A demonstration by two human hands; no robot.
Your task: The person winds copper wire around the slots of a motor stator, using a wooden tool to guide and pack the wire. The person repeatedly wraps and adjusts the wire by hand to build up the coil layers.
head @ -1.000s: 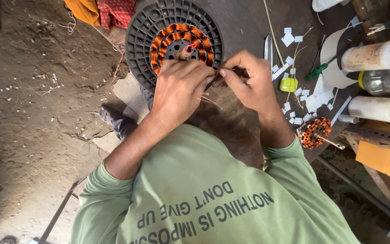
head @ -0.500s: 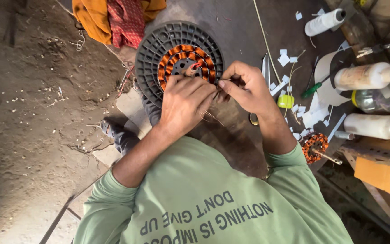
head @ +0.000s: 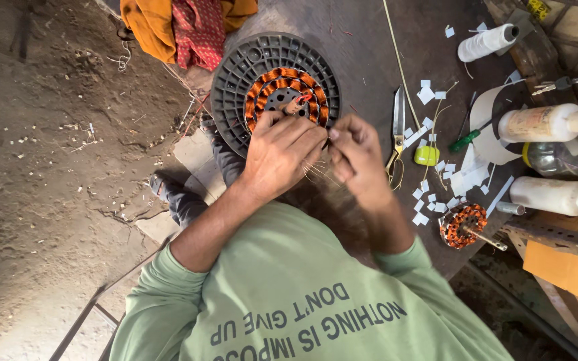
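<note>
Copper-orange windings form a ring inside the grey round stator [head: 235,87], which lies flat on the dark worktable [head: 369,60] directly ahead of the person. Left hand [head: 279,150] rests on the near edge of the stator, fingers pressed together and curled down over the windings; whether they grip anything cannot be told. Right hand [head: 354,154] sits just beside it, thumb and fingertips pinching thin wire strands [head: 316,172] that run between the two hands.

Surroundings: scissors [head: 397,127] lie just right of the right hand, points away from the person. A small yellow-green cap [head: 427,156] sits beside them among scattered white paper scraps [head: 429,93]. A second, smaller wound coil [head: 463,226] on a shaft lies near the table edge at right. Two white bottles [head: 550,195] and a green-handled screwdriver [head: 466,140] lie further right; a white thread spool [head: 486,41] lies at the far side. Orange and red cloth [head: 182,27] is heaped beyond the stator. The person's head and green shirt [head: 289,294] hide the near table edge.
</note>
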